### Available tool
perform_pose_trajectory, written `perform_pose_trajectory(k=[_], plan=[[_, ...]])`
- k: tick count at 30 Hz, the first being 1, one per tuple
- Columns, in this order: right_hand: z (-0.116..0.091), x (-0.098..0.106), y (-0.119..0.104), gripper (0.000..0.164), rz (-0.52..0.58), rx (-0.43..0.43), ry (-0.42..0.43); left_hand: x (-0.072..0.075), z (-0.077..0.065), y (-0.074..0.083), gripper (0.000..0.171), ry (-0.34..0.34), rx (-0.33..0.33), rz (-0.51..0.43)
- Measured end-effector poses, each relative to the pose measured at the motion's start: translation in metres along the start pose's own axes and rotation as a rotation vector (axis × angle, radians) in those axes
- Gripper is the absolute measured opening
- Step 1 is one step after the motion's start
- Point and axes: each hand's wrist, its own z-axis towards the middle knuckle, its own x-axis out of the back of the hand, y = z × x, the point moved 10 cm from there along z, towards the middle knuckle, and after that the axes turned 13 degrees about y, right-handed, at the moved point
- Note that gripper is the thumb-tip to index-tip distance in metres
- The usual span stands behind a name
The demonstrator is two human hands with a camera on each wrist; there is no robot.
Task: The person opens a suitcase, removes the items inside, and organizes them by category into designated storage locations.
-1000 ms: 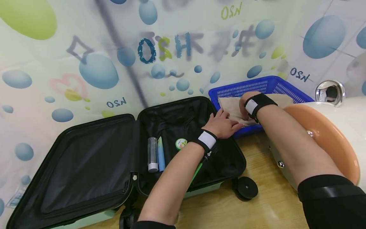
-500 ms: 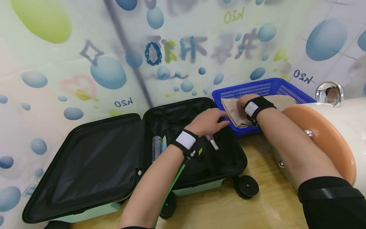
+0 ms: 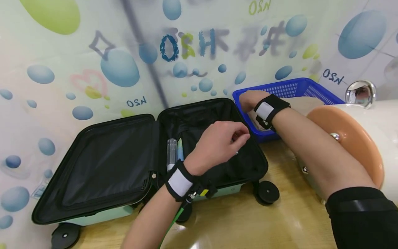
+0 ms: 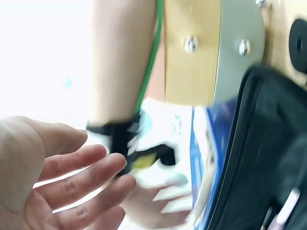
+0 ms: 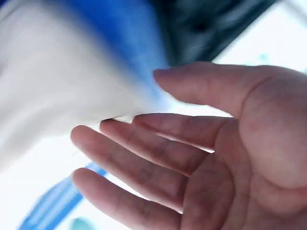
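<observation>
My left hand [image 3: 217, 141] is above the right half of an open black-lined suitcase [image 3: 105, 166], fingers loosely bent and holding nothing. In the left wrist view its fingers [image 4: 81, 184] are spread and relaxed. My right hand [image 3: 253, 99] is over the left end of a blue plastic basket [image 3: 290, 90], beside a folded beige cloth [image 3: 306, 102]. The right wrist view has its fingers nearly straight, fingertips at the edge of the blurred cloth [image 5: 53, 81]; whether they touch it I cannot tell. A clear cylinder [image 3: 171, 152] and a light-blue tube [image 3: 180, 148] lie in the suitcase.
An orange washbasin [image 3: 348, 138] with a chrome tap [image 3: 361, 94] stands at the right, under my right forearm. A small purple item with a white end [image 4: 288, 206] lies in the suitcase. Suitcase wheels [image 3: 267, 192] stick out over the wooden surface [image 3: 233, 221]. A patterned curtain hangs behind.
My left hand has drawn back from the cloth and basket to above the suitcase. My right hand has moved left from the middle of the cloth to the basket's left end.
</observation>
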Motion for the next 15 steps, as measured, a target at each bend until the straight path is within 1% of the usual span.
perform_pose_trajectory(k=[2, 4, 7, 9, 11, 12, 14, 15], plan=[[-0.003, 0.018, -0.021, 0.017, 0.022, 0.075, 0.039, -0.009, -0.008, 0.009, 0.018, -0.021, -0.039, 0.006], [-0.012, 0.039, -0.041, 0.023, 0.058, 0.147, 0.097, -0.020, -0.017, 0.013, 0.017, -0.054, -0.066, 0.020], [-0.037, 0.078, -0.064, 0.033, 0.065, 0.245, 0.192, -0.032, -0.030, 0.012, 0.018, -0.101, -0.082, 0.052], [-0.056, 0.108, -0.070, 0.039, 0.051, 0.264, 0.242, -0.036, -0.038, 0.009, 0.019, -0.124, -0.085, 0.071], [-0.074, 0.137, -0.067, 0.041, 0.041, 0.251, 0.285, -0.039, -0.045, 0.005, 0.021, -0.143, -0.078, 0.085], [-0.082, 0.150, -0.062, 0.043, 0.041, 0.240, 0.301, -0.039, -0.048, 0.003, 0.021, -0.148, -0.074, 0.089], [-0.093, 0.173, -0.043, 0.046, 0.065, 0.201, 0.340, -0.037, -0.052, 0.000, 0.021, -0.143, -0.073, 0.106], [-0.095, 0.182, -0.029, 0.048, 0.099, 0.175, 0.354, -0.035, -0.054, -0.002, 0.021, -0.138, -0.068, 0.113]])
